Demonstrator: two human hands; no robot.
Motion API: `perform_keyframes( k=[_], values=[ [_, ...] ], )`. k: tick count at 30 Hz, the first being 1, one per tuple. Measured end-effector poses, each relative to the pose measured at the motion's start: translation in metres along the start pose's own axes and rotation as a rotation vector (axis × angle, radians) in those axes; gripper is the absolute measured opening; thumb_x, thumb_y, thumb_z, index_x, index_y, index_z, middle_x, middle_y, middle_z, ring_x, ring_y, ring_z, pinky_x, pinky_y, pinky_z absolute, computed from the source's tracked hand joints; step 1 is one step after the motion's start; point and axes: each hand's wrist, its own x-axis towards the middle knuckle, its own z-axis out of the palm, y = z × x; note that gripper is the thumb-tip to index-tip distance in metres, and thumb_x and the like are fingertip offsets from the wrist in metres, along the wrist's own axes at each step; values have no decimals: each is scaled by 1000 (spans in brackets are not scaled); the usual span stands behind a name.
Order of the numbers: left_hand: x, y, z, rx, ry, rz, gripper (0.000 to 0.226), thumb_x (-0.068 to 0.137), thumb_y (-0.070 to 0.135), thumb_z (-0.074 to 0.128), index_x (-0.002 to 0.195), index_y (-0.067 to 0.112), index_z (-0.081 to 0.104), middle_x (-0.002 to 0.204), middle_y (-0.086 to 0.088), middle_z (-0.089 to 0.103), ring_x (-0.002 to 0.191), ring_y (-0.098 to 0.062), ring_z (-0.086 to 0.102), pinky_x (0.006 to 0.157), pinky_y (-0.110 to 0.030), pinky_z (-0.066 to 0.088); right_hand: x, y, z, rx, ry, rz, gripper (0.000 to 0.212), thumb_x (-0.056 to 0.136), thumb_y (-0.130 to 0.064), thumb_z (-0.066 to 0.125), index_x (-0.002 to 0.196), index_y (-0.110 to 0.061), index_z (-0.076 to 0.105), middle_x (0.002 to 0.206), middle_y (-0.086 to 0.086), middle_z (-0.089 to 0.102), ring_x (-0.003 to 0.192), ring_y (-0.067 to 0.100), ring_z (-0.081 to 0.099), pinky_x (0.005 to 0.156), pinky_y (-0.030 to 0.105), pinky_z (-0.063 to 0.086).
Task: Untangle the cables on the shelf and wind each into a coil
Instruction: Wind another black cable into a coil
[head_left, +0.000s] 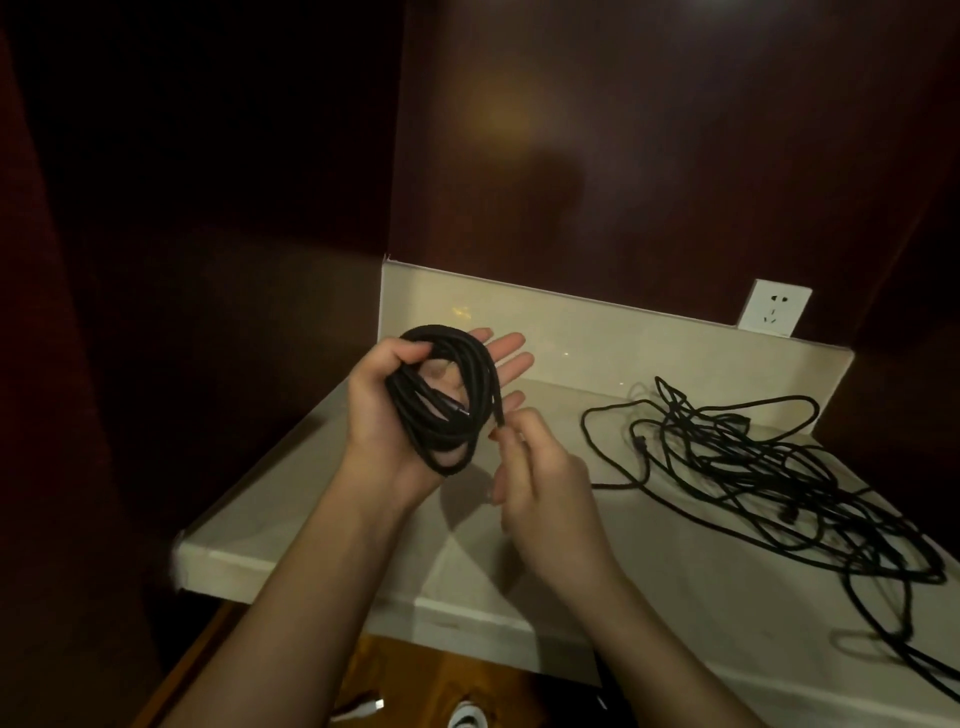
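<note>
Coiled cable in hand, tangle on shelf

R hand (524, 467) near, fingers pinching the loose end of the cable coil (441, 400) — L hand (415, 395) just beyond, palm up w/ coil on it, thumb hooked over the loops, fingers straight. Tangled cables (769, 478) lie to the right on the pale shelf (519, 566) — wall socket (775, 307) at back.

Loose cables: we see the tangled heap of thin black cables (779, 478) run off the right and bottom edges.
Floor items: we cannot identify the small white objects (467, 716), cut by the bottom edge.
</note>
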Motion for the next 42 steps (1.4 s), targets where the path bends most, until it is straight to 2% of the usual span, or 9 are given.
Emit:
perform_keyframes(
  k=[3, 8, 15, 21, 25, 29, 35, 38, 42],
  values=[
    [-1, -5, 2, -73, -18, -6, 66, 78, 31, 40, 133, -5, 53, 129, -22, 64, 121, -39, 62, 114, -51, 35, 2, -6, -2, 317, -94, 198, 25, 107, -27, 39, 90, -18, 56, 56, 3, 55, 44, 16, 49, 47, 26, 40],
    [3, -14, 5, -31, 127, 189, 41, 74, 28, 46, 107, 4, 54, 85, -11, 55, 71, -24, 56, 65, -32, 38, -13, -14, 7, 249, -214, 260, 24, 107, -26, 38, 90, -17, 54, 59, 4, 59, 46, 12, 52, 47, 21, 41],
    [10, -1, -6, 156, 357, 710, 40, 78, 23, 50, 114, 6, 50, 78, -9, 56, 68, -21, 55, 60, -31, 44, -28, -6, -12, 466, -430, 530, 29, 102, -26, 52, 79, -14, 62, 57, -2, 54, 52, 11, 46, 52, 20, 38],
    [1, -2, -15, 1241, 430, 963, 34, 88, 32, 55, 119, 20, 47, 99, -1, 55, 82, -18, 60, 65, -34, 51, -25, -20, -17, -412, -328, -222, 26, 103, -40, 39, 80, -30, 47, 69, -7, 56, 62, 12, 54, 60, 34, 47],
    [3, 2, -21, 1736, 282, 801, 43, 89, 51, 56, 123, 24, 50, 108, 3, 58, 93, -12, 55, 76, -27, 41, 1, -20, -39, -539, -215, -511, 34, 98, -41, 40, 94, -24, 68, 76, -6, 61, 63, 12, 57, 60, 34, 52],
    [0, 2, -13, 1568, -68, 399, 45, 85, 69, 49, 112, 34, 51, 86, 7, 59, 77, -12, 59, 71, -34, 47, 27, -20, -60, -331, -197, -673, 23, 92, -35, 62, 99, -18, 75, 86, -4, 66, 74, 9, 62, 68, 23, 51],
    [-10, -3, 9, 1028, -297, -100, 54, 85, 64, 35, 93, 17, 62, 66, 14, 67, 59, 5, 61, 58, -10, 46, 47, -40, -68, -116, -247, -477, 29, 75, -34, 82, 71, -7, 70, 65, -2, 65, 58, 4, 60, 55, 22, 46],
    [-11, 5, 0, 970, -417, -299, 80, 59, 81, 72, 101, 14, 61, 80, 0, 64, 62, -3, 59, 55, -14, 47, 52, -44, -70, -82, -367, -337, 27, 76, -25, 83, 68, -8, 65, 58, -5, 62, 53, 2, 55, 53, 18, 40],
    [-17, 19, -6, 1185, -524, -370, 41, 79, 26, 81, 112, 25, 55, 83, 20, 65, 77, 5, 60, 69, -14, 49, 59, -51, -78, 71, -608, -101, 29, 78, -13, 81, 88, -10, 54, 71, 3, 59, 63, 11, 55, 60, 25, 44]
  ],
)
